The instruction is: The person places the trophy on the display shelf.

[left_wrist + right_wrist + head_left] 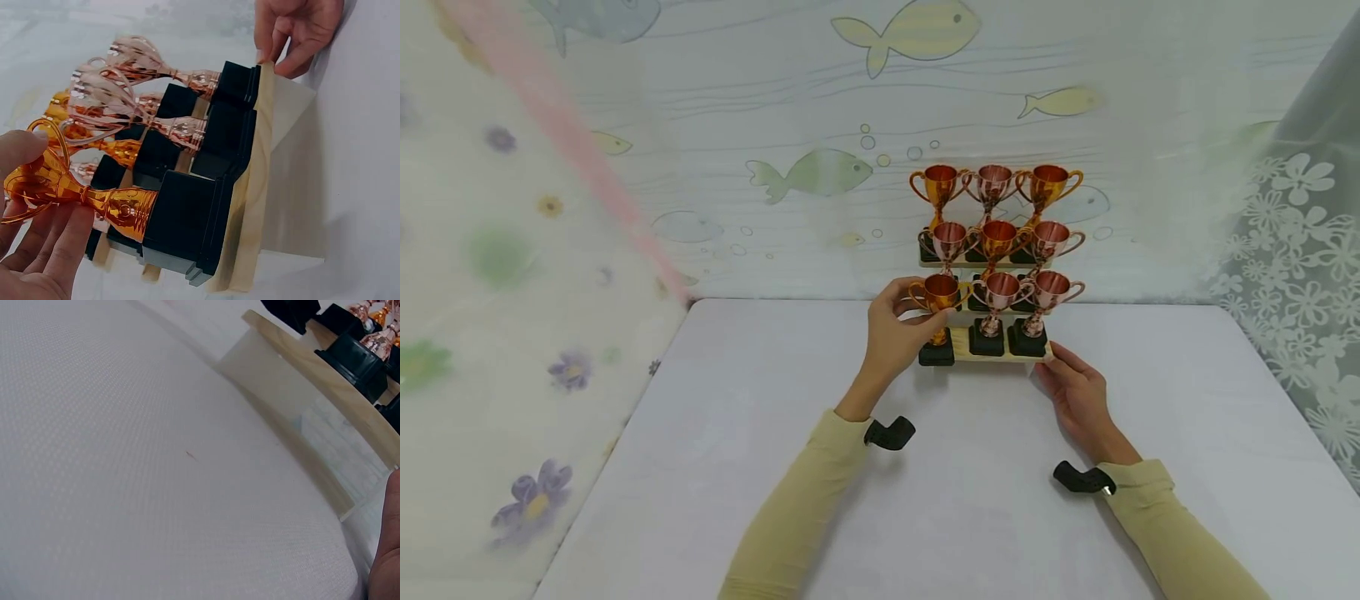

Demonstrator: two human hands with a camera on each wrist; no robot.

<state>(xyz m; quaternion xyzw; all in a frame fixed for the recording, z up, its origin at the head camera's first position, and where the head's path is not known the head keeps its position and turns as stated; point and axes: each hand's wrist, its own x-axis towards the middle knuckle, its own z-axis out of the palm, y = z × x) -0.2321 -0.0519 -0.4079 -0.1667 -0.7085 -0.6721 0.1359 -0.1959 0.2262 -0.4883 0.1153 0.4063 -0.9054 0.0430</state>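
Observation:
A small gold trophy cup (942,293) with a black square base is held in my left hand (901,327), thumb and fingers around its cup and handle. Its base sits at the left front of the lowest step of a tiered wooden stand (961,343), overlapping the front edge; whether it touches the wood I cannot tell. My right hand (1078,398) grips the right end of that step, as the left wrist view also shows. Two rose-gold trophies (181,128) stand upright beside the gold one on the same step.
Behind, the middle step carries rose-gold trophies with a gold trophy (1000,240) between them. The top step has gold ones around a rose-gold trophy (992,185). A white-covered table (775,375) lies below, with a fish-printed curtain (700,125) at the back.

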